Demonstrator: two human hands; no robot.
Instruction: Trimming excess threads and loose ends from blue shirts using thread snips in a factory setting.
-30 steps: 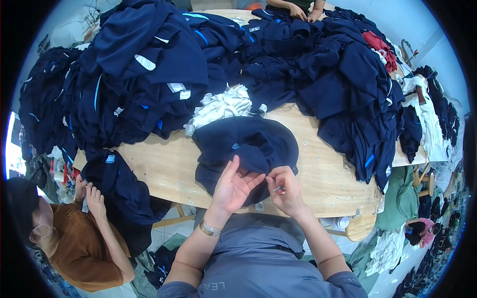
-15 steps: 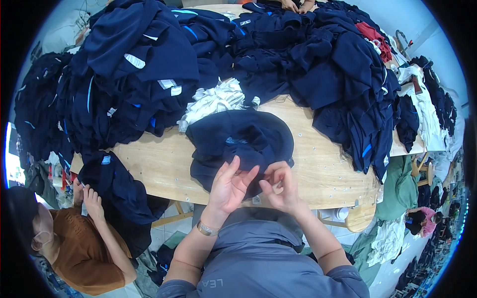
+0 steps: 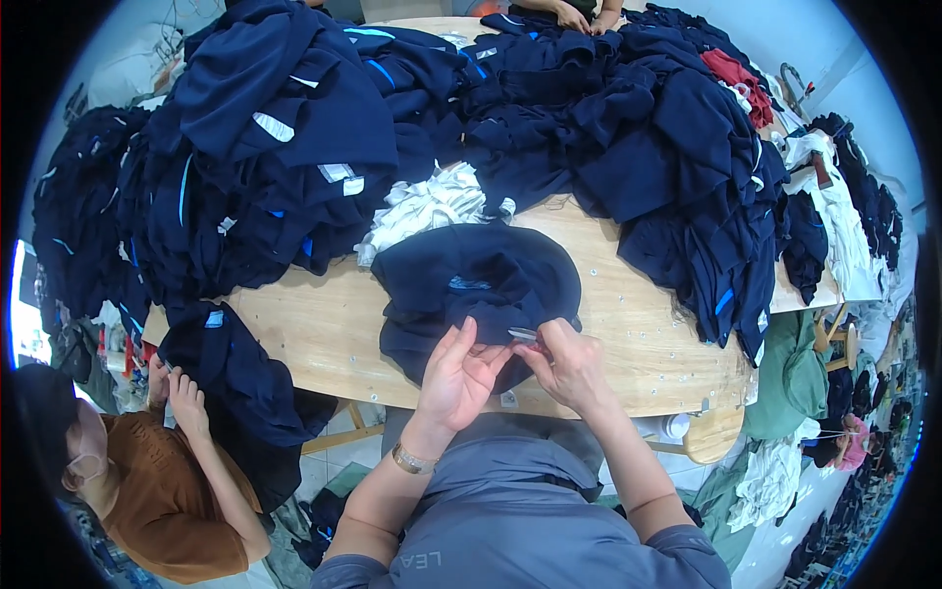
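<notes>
Since a second ago both hands have crept toward the near hem. Head view: left hand (image 3: 459,378) pinches the navy garment (image 3: 475,290) on the counter (image 3: 324,329); right hand (image 3: 567,365) grips a small metal tool (image 3: 523,335). Unsorted navy heaps (image 3: 294,147) remain beyond, so plenty seems left.

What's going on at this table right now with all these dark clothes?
A person in a grey shirt has both hands at the near edge of a navy garment lying on the wooden table. The left hand pinches the fabric, and the right hand holds a small metal tool at the same spot. Behind lie large heaps of navy clothing and some white cloth. At the left, a co-worker in a brown top handles another navy garment.
</notes>
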